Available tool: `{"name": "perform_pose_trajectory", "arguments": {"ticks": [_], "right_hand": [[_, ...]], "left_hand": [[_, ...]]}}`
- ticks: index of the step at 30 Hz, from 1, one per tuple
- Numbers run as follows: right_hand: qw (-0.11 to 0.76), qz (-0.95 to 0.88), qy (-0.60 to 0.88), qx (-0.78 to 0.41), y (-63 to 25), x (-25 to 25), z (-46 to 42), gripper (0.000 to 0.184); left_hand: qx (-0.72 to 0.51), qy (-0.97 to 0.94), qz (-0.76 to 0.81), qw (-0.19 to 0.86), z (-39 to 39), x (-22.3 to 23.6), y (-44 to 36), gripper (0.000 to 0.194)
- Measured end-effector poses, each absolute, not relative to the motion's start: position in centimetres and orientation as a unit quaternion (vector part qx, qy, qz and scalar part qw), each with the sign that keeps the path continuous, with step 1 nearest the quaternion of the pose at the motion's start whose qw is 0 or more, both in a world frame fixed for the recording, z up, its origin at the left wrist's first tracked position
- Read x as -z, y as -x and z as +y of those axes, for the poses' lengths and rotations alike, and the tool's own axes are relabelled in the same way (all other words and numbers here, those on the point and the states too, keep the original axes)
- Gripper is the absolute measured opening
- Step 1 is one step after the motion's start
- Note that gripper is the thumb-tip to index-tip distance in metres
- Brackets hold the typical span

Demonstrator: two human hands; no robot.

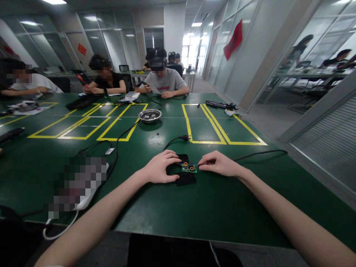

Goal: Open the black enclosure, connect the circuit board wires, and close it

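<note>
A small green circuit board [189, 168] with copper-wound coils lies between two black plastic casing halves, the far one [183, 158] and the near one [187, 179]. My left hand [162, 167] reaches around its left end, fingertips on the far half and thumb on the near half. At the board's right end, my right hand [218, 163] is closed in a pinch on a black cable [258, 153], which runs out behind it to the right. Another black cable with a plug [185, 137] passes behind my left hand. Its joint with the board is hidden by my fingers.
A metal bowl [150, 116] holding small metal parts stands beyond my hands. A white power strip [89, 191], partly blurred, lies at the left with cables around it. Yellow tape outlines [208, 142] mark the green table. A folded black tripod [221, 105] lies far right. Several people sit opposite.
</note>
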State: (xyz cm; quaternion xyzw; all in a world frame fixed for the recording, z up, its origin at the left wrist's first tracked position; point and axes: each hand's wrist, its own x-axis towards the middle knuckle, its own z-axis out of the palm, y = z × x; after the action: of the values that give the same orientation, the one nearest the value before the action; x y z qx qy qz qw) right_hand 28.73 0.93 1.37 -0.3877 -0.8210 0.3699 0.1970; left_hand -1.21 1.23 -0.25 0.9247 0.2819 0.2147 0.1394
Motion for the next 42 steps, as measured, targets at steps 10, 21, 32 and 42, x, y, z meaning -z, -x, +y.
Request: {"name": "perform_pose_trajectory", "arguments": {"ticks": [10, 21, 32, 42], "right_hand": [[0.189, -0.836, 0.423, -0.294, -27.5, -0.1, 1.2, 0.036], [0.191, -0.831, 0.397, -0.339, -26.3, -0.3, 0.5, 0.036], [0.223, -0.866, 0.429, -0.130, -25.5, 1.5, 0.8, 0.025], [0.266, -0.841, 0.462, -0.092, -24.2, 2.9, 1.0, 0.020]], "left_hand": [[-0.202, -0.923, 0.290, 0.153, 1.6, 0.3, 1.5, 0.070], [-0.211, -0.915, 0.283, 0.195, 2.3, 0.8, 1.7, 0.081], [-0.291, -0.877, 0.326, 0.199, 2.4, 2.0, 1.1, 0.039], [-0.337, -0.867, 0.301, 0.211, 2.8, 2.2, 1.0, 0.027]]}}
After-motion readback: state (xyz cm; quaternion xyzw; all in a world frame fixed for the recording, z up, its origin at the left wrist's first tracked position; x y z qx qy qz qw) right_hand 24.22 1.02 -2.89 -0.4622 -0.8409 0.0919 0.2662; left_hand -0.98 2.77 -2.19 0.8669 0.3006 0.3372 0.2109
